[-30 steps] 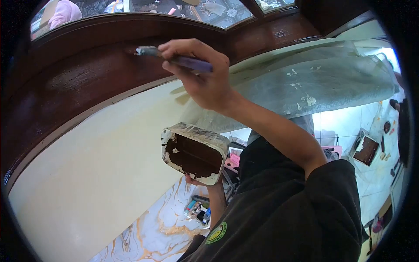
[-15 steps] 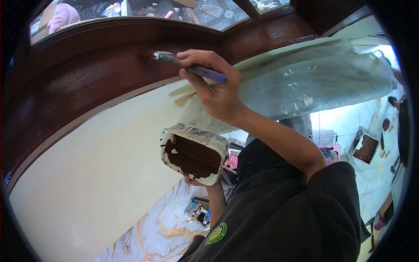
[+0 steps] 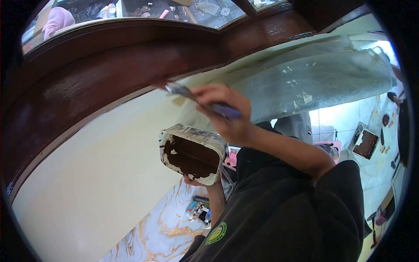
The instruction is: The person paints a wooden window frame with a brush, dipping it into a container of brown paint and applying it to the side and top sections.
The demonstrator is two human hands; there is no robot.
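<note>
My right hand (image 3: 229, 111) is closed round the purple handle of a paintbrush (image 3: 181, 91), somewhat blurred. Its bristle end is at the lower edge of the dark brown wooden frame (image 3: 109, 72), by the cream wall. From beneath, my left hand (image 3: 196, 181) grips a paint-smeared rectangular plastic tub (image 3: 211, 139); most of its fingers are behind the tub. Dark brown paint (image 3: 192, 159) coats the inside of this tub, which is tilted with its mouth towards me. The frame has glossy wet-looking patches.
Behind my right hand hangs a translucent plastic sheet (image 3: 323, 85) with pale flecks. A second tub of brown paint (image 3: 365, 144) stands on the floor at right. Below are a marbled surface (image 3: 168, 227) and a box of small items (image 3: 198, 212). Glass panes border the frame above.
My right hand and the paintbrush have moved down and slightly right, from the face of the wooden frame to its lower edge. The left hand and tub are almost still.
</note>
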